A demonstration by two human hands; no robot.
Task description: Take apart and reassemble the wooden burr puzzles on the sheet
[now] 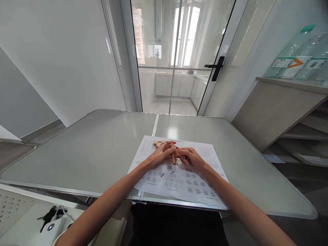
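My left hand (165, 151) and my right hand (191, 157) meet above a printed sheet (176, 184). A brown wooden stick (173, 159) stands out from the fingers of my left hand, pointing toward me. Another wooden piece (178, 153) lies crosswise between the hands, and my right fingers are closed on its end. Whether the two pieces are joined is hidden by the fingers. Just behind my left hand, several light wooden blocks (157, 143) rest on the sheet. The paper carries rows of small line drawings.
The sheet lies on a grey folding table (102, 150) with a centre seam. Beyond its far edge is a glass door (174, 61) with a black handle (217, 68). Large plastic bottles (294, 58) stand on a shelf (287, 85) at right. A white device (53, 227) sits low at left.
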